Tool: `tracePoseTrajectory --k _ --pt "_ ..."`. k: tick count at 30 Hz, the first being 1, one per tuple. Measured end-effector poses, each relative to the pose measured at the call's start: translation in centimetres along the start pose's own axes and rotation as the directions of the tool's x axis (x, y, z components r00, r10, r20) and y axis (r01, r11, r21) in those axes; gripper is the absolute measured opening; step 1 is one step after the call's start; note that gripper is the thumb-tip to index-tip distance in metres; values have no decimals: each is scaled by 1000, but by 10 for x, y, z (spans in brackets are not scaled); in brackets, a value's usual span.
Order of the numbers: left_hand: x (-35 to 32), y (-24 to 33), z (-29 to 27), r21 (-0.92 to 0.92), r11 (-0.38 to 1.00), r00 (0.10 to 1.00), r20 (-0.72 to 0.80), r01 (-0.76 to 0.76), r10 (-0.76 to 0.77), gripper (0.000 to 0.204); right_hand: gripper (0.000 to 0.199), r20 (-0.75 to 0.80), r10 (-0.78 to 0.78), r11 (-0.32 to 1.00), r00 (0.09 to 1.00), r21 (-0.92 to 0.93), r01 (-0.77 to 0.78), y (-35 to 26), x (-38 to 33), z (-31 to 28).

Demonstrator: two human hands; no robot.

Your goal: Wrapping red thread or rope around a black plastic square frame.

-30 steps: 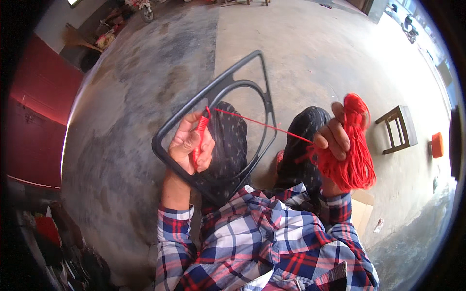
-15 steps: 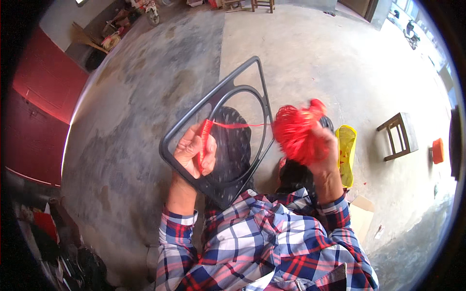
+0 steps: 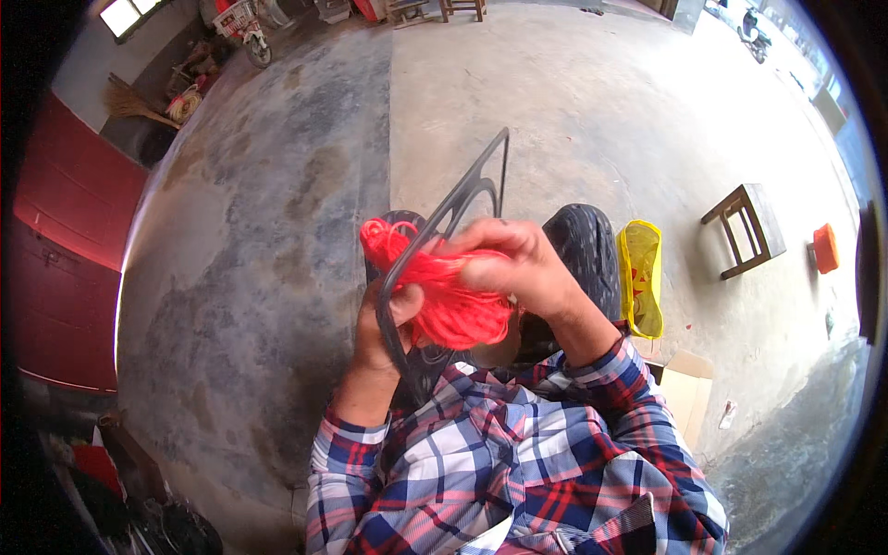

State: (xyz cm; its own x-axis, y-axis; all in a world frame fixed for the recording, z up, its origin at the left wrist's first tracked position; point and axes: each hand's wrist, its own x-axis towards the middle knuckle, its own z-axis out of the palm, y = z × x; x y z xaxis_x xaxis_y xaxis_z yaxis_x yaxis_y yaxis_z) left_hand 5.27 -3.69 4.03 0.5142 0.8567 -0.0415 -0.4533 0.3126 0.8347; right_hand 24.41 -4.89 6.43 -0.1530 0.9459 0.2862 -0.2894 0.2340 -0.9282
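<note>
A black plastic frame (image 3: 448, 212), flat with rounded corners and a ring opening, stands tilted nearly edge-on over my lap. My left hand (image 3: 377, 335) is closed around its lower left side. A thick bundle of red cord (image 3: 462, 314) passes through the frame, one end sticking out beyond the left bar. My right hand (image 3: 523, 264) grips the bundle from above with bent fingers, right of the bar. The red winding on the bar is hidden behind the bundle and hands.
Beside my right leg stands a yellow mesh basket (image 3: 658, 277) with red bits inside. A flattened cardboard piece (image 3: 686, 388) lies nearer me. Farther right are a wooden stool (image 3: 760, 222) and an orange-red object (image 3: 825, 249). A red door (image 3: 69, 268) is at left.
My right hand has brought the red cord bundle leftward, into the frame's opening. The frame has turned from facing me to nearly edge-on.
</note>
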Motion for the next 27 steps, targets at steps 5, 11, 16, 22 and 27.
tracePoseTrajectory --k 5,11,16,22,27 --pt "-6 25 32 -457 865 959 271 207 -86 67 40 183 320 683 930 636 -360 76 -14 -33" --pt "-9 -10 12 265 958 992 -15 -114 122 75 31 155 230 562 961 785 -261 28 9 3" --pt "-8 2 20 -214 961 949 298 174 -106 100 24 -202 295 629 934 777 -31 76 -4 -31" --pt "2 14 -11 -169 981 951 306 91 -36 80 54 -254 186 643 949 762 78 62 -37 -45" --pt "8 17 -40 -136 990 964 256 -43 77 50 67 -42 -235 447 971 882 147 7 -37 -48"
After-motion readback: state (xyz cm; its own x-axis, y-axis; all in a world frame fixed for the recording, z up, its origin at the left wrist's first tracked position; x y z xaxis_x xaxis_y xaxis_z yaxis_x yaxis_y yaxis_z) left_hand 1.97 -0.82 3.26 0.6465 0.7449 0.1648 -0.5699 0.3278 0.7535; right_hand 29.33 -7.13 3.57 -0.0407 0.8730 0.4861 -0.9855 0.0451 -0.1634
